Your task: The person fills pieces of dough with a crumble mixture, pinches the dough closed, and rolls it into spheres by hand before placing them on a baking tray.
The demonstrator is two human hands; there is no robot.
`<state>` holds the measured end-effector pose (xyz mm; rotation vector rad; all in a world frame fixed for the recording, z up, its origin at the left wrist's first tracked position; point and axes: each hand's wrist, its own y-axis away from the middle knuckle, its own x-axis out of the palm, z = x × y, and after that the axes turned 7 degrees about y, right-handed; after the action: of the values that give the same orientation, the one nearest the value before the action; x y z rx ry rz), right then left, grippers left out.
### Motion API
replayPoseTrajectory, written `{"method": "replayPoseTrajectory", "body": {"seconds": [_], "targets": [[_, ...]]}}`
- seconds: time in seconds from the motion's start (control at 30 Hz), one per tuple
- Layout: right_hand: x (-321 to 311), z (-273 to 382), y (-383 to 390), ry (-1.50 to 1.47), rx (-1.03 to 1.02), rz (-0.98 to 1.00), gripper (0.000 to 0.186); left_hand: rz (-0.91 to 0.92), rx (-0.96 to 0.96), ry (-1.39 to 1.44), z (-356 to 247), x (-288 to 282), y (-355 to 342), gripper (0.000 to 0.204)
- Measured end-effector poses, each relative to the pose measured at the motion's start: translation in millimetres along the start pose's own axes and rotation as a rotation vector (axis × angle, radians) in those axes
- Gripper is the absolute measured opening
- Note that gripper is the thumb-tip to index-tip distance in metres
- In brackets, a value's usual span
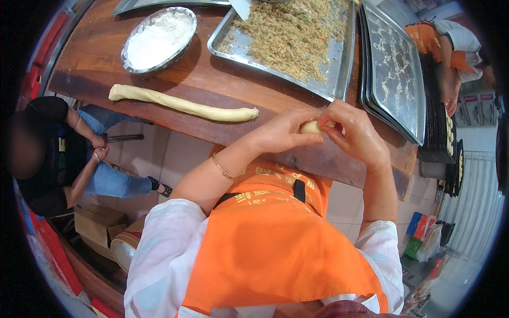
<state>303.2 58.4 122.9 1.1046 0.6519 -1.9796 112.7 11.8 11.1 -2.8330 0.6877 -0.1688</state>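
Both my hands meet over the table's near edge around a small pale ball of dough (312, 127). My left hand (289, 129) cups it from the left, thumb along its near side. The bent fingers of my right hand (354, 130) press on its right side and cover part of it. To the left lies a long rope of pale dough (183, 104) on the wooden table (212, 79). Beyond my hands is a metal tray (339, 79) spread with a crumbly brown filling (291, 40), with a pale scraper (242, 8) at its far left corner.
An oval metal bowl (126, 55) of white flour stands far left. Stacked flour-dusted baking trays (395, 69) overhang the table's right side. One person (53, 148) sits at the left; another, in an orange apron (424, 40), works far right beside dark trays (437, 132). Cardboard boxes (98, 225) sit lower left.
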Motion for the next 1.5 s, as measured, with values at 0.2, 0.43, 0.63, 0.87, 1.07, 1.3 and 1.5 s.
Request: {"method": "replayPoseTrajectory", "body": {"seconds": [0.2, 0.43, 0.63, 0.87, 1.07, 1.3, 1.5], "targets": [[24, -13, 15, -0.198, -0.072, -0.026, 0.013, 0.036, -0.146, -0.202, 12, 1, 5, 0.042], [104, -45, 61, 0.129, 0.306, -0.248, 0.03, -0.011, 0.022, -0.393, 47, 6, 12, 0.045], [114, -32, 68, 0.112, 0.345, -0.447, 0.029, -0.134, -0.198, -0.195, 50, 8, -2, 0.044], [117, -52, 79, 0.078, 0.39, -0.726, 0.026, -0.034, -0.095, -0.901, 31, 40, -61, 0.046], [121, -58, 93, 0.069, 0.431, -0.764, 0.023, 0.027, -0.019, -1.104, 58, 26, -54, 0.054], [119, -56, 93, 0.02, 0.461, -0.758, 0.022, 0.112, -0.093, -1.144, 53, 23, -57, 0.048], [113, -56, 94, 0.046, 0.44, -0.77, 0.02, 0.083, -0.09, -1.208, 58, 25, -56, 0.048]]}}
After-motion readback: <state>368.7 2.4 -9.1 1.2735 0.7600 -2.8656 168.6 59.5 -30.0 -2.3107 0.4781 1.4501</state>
